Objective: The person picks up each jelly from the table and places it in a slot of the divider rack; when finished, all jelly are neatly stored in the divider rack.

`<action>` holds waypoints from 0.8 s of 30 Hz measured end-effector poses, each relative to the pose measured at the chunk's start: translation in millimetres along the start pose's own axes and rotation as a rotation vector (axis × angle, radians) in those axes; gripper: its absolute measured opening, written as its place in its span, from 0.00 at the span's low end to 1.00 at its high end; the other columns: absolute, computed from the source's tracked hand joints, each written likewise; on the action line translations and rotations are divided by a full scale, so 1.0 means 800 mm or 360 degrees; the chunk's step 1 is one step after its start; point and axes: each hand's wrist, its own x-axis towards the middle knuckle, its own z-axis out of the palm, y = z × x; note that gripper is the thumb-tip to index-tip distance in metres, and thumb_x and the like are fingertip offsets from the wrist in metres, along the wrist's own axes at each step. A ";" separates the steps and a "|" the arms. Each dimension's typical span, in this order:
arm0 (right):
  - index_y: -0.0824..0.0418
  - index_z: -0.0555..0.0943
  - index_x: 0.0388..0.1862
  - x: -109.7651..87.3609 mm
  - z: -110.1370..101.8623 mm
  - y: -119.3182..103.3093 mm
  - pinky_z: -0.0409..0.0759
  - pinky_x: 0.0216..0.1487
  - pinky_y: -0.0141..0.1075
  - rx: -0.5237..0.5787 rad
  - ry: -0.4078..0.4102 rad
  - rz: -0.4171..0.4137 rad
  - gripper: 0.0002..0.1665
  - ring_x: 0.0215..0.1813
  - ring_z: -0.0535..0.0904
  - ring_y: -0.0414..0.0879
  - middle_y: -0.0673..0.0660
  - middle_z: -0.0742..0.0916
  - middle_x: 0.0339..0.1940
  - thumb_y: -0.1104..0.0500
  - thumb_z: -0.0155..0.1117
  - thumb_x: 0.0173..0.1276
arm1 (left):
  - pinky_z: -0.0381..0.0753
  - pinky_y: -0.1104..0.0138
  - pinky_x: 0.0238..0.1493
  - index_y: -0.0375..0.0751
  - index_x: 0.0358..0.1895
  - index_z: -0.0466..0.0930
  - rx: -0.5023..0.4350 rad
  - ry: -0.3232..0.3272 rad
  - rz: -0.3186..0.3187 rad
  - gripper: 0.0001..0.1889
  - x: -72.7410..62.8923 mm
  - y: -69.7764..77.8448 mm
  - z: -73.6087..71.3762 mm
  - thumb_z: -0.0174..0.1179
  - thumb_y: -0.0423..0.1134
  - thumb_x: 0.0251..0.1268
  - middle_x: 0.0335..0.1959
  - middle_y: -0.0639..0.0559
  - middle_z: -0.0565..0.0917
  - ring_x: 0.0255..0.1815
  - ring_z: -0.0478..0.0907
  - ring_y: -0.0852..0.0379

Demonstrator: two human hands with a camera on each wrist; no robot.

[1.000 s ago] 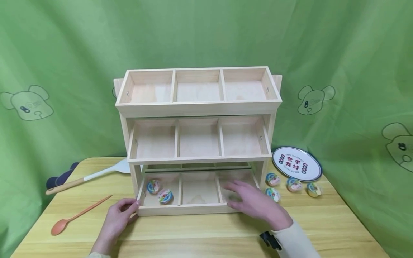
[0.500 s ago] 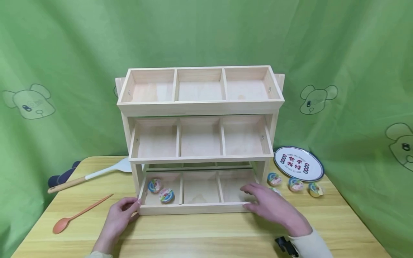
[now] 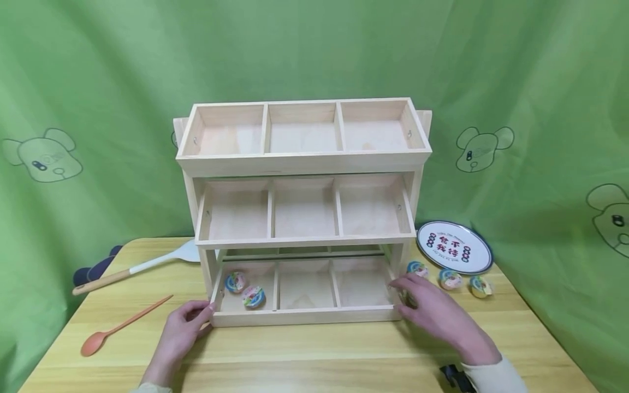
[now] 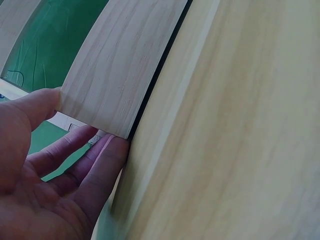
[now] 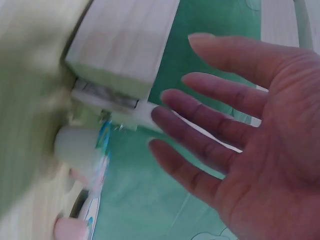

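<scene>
A pale wooden rack (image 3: 303, 166) with three tiers stands on the table, each tier split into three compartments. My left hand (image 3: 181, 333) holds the left front corner of the bottom tray (image 3: 304, 317); in the left wrist view its thumb lies at the upper edge and its fingertips at the lower. Beside the tray's right front corner is my right hand (image 3: 437, 314), fingers spread and nothing in them in the right wrist view. Two small jelly cups, one pink (image 3: 236, 282) and one blue (image 3: 253, 297), lie in the bottom left compartment.
Right of the rack, several more jelly cups (image 3: 450, 279) lie before an oval plate (image 3: 454, 247). On the left are an orange spoon (image 3: 118, 327) and a white spatula (image 3: 142, 267) with a wooden handle. A green curtain (image 3: 304, 49) hangs behind.
My right hand has moved right, from over the bottom right compartment to the tray's right corner, and now covers a jelly cup there. My left hand stays at the left corner.
</scene>
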 end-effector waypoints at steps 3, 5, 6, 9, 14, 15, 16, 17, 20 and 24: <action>0.65 0.80 0.55 -0.002 0.001 0.010 0.81 0.54 0.59 -0.0029 0.0082 -0.0028 0.28 0.52 0.79 0.60 0.62 0.81 0.52 0.63 0.75 0.55 | 0.85 0.65 0.51 0.21 0.56 0.73 -0.0008 0.0002 0.0001 0.19 0.000 -0.001 0.000 0.60 0.33 0.70 0.48 0.37 0.76 0.46 0.78 0.51; 0.65 0.80 0.55 -0.003 0.001 0.018 0.81 0.54 0.59 -0.0050 0.0106 -0.0033 0.27 0.52 0.78 0.60 0.62 0.82 0.52 0.63 0.76 0.55 | 0.85 0.64 0.51 0.21 0.56 0.73 -0.0012 0.0003 0.0003 0.19 0.001 -0.002 0.000 0.60 0.33 0.70 0.49 0.37 0.76 0.47 0.78 0.51; 0.65 0.80 0.54 -0.003 0.002 0.022 0.81 0.54 0.60 -0.0063 0.0110 -0.0040 0.27 0.53 0.78 0.61 0.62 0.81 0.52 0.63 0.76 0.55 | 0.85 0.64 0.51 0.21 0.56 0.73 -0.0012 0.0004 0.0005 0.19 0.001 -0.002 0.000 0.60 0.33 0.70 0.49 0.37 0.76 0.47 0.78 0.51; 0.66 0.80 0.53 -0.003 0.004 0.032 0.77 0.57 0.63 -0.0058 0.0125 -0.0041 0.26 0.55 0.76 0.65 0.65 0.81 0.54 0.63 0.75 0.55 | 0.85 0.64 0.51 0.21 0.56 0.73 -0.0009 0.0006 0.0007 0.19 0.001 -0.004 0.000 0.60 0.34 0.70 0.49 0.37 0.76 0.47 0.78 0.50; 0.68 0.80 0.53 -0.007 0.003 0.044 0.73 0.59 0.66 -0.0040 0.0173 0.0021 0.25 0.57 0.74 0.67 0.69 0.80 0.56 0.63 0.75 0.56 | 0.85 0.65 0.51 0.21 0.56 0.73 -0.0019 0.0003 0.0007 0.19 0.002 -0.006 0.001 0.60 0.33 0.70 0.48 0.37 0.76 0.47 0.77 0.50; 0.68 0.80 0.53 -0.007 0.004 0.047 0.74 0.59 0.66 -0.0042 0.0174 0.0029 0.25 0.56 0.75 0.67 0.69 0.80 0.55 0.63 0.74 0.57 | 0.85 0.65 0.51 0.21 0.56 0.73 -0.0023 0.0005 0.0008 0.19 0.002 -0.006 0.001 0.60 0.33 0.70 0.48 0.37 0.76 0.47 0.77 0.50; 0.68 0.79 0.54 -0.008 0.006 0.049 0.74 0.58 0.66 -0.0044 0.0167 0.0038 0.26 0.56 0.75 0.66 0.68 0.80 0.55 0.62 0.74 0.57 | 0.85 0.65 0.51 0.21 0.56 0.73 -0.0026 0.0006 0.0009 0.19 0.002 -0.006 0.001 0.60 0.33 0.70 0.48 0.37 0.76 0.47 0.77 0.50; 0.68 0.79 0.54 -0.008 0.007 0.052 0.74 0.58 0.65 -0.0044 0.0158 0.0043 0.26 0.56 0.75 0.66 0.68 0.80 0.55 0.62 0.74 0.57 | 0.85 0.65 0.51 0.20 0.56 0.73 -0.0029 0.0008 0.0010 0.19 0.002 -0.006 0.001 0.60 0.33 0.70 0.48 0.37 0.76 0.47 0.78 0.50; 0.69 0.79 0.55 -0.008 0.012 0.059 0.74 0.58 0.66 -0.0032 0.0132 0.0044 0.27 0.56 0.74 0.67 0.69 0.79 0.55 0.63 0.74 0.56 | 0.85 0.65 0.51 0.21 0.56 0.73 -0.0025 0.0010 0.0011 0.19 0.002 -0.005 0.001 0.60 0.34 0.70 0.48 0.37 0.75 0.47 0.77 0.50; 0.69 0.79 0.55 -0.008 0.019 0.066 0.74 0.58 0.66 -0.0031 0.0119 0.0037 0.29 0.57 0.73 0.67 0.70 0.78 0.57 0.63 0.75 0.54 | 0.85 0.65 0.51 0.21 0.56 0.72 -0.0007 0.0009 0.0010 0.20 0.001 -0.004 0.000 0.60 0.35 0.70 0.49 0.37 0.75 0.48 0.77 0.49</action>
